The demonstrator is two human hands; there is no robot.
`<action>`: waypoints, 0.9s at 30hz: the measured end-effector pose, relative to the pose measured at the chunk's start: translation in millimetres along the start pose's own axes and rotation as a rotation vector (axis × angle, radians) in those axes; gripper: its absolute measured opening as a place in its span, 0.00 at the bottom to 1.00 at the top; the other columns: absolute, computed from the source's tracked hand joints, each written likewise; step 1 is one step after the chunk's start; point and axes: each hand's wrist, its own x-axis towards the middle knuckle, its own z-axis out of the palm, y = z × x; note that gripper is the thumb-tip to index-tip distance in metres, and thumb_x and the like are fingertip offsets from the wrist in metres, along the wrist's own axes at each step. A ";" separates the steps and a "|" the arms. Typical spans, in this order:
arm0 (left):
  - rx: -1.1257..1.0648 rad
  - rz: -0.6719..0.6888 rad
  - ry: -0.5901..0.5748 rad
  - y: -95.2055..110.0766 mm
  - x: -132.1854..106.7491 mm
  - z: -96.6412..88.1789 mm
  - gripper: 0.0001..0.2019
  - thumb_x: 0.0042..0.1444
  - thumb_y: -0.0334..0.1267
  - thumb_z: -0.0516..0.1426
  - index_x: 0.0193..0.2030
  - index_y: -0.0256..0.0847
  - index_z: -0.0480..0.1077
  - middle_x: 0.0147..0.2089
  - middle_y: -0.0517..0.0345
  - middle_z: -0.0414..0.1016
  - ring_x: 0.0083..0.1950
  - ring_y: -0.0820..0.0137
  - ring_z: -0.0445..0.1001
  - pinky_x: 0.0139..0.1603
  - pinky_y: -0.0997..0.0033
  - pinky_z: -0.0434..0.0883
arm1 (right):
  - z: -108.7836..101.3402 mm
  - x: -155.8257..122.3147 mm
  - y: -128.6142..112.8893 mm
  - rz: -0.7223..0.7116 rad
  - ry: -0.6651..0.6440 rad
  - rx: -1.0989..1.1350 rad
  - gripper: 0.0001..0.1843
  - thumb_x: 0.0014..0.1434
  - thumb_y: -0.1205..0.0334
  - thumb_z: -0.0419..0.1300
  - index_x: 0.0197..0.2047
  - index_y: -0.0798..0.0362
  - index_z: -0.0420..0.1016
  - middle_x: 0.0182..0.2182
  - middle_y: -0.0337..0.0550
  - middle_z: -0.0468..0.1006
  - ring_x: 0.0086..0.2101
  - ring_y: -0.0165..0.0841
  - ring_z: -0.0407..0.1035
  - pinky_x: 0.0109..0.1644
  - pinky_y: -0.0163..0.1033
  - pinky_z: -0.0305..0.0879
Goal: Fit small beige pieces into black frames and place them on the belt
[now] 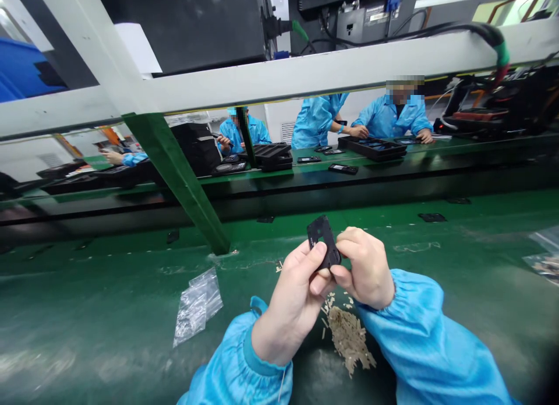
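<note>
Both of my hands hold a small black plastic part point(324, 237) with cut-out openings, raised above the green bench point(109, 312). My left hand point(293, 300) pinches its lower edge with thumb and fingers closed. My right hand point(365, 267) is curled round its right side, fingers pressed together. Under my hands lies a heap of small tan pieces point(348, 338) on the bench. Blue sleeves cover both forearms.
Clear plastic bags point(196, 305) lie left of my hands, more bags point(544, 256) at the right edge. A green and white frame post point(183, 183) slants down ahead. Beyond it runs a conveyor with black trays point(375, 148) and several workers in blue coats.
</note>
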 end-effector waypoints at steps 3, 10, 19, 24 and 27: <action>0.082 0.035 0.012 2.4 -2.1 0.7 0.10 0.53 0.40 0.61 0.32 0.36 0.66 0.17 0.71 0.55 0.15 0.88 0.47 0.17 0.88 0.52 | -0.1 1.0 1.4 0.022 0.014 0.123 0.13 0.63 0.49 0.50 0.42 0.49 0.62 0.30 0.44 0.68 0.28 0.34 0.62 0.29 0.39 0.60; 0.467 0.338 0.108 6.9 -6.7 -4.8 0.12 0.50 0.44 0.62 0.30 0.37 0.69 0.20 0.67 0.64 0.14 0.85 0.55 0.15 0.83 0.51 | -5.5 -0.3 -5.7 0.415 -0.157 0.805 0.20 0.65 0.51 0.42 0.26 0.51 0.61 0.23 0.41 0.64 0.26 0.34 0.61 0.30 0.41 0.58; 0.668 0.482 0.168 8.0 -11.1 -5.9 0.07 0.52 0.42 0.61 0.33 0.40 0.73 0.18 0.66 0.64 0.16 0.82 0.57 0.16 0.80 0.54 | -4.9 4.9 -16.7 0.537 -0.130 0.791 0.17 0.63 0.58 0.47 0.22 0.51 0.54 0.20 0.36 0.58 0.22 0.29 0.53 0.26 0.36 0.52; 0.680 0.477 0.165 7.0 -10.1 -6.6 0.07 0.53 0.42 0.60 0.33 0.40 0.73 0.19 0.67 0.63 0.16 0.82 0.57 0.15 0.81 0.53 | -3.5 9.0 -18.1 0.481 -0.117 0.679 0.15 0.60 0.63 0.49 0.23 0.50 0.50 0.20 0.35 0.57 0.22 0.27 0.52 0.25 0.34 0.52; 0.653 0.467 0.165 6.6 -9.1 -7.7 0.08 0.52 0.43 0.61 0.32 0.40 0.72 0.19 0.67 0.63 0.15 0.82 0.56 0.15 0.81 0.53 | -3.9 7.3 -18.1 0.485 -0.141 0.649 0.13 0.57 0.66 0.50 0.23 0.50 0.50 0.20 0.35 0.58 0.22 0.28 0.54 0.25 0.35 0.53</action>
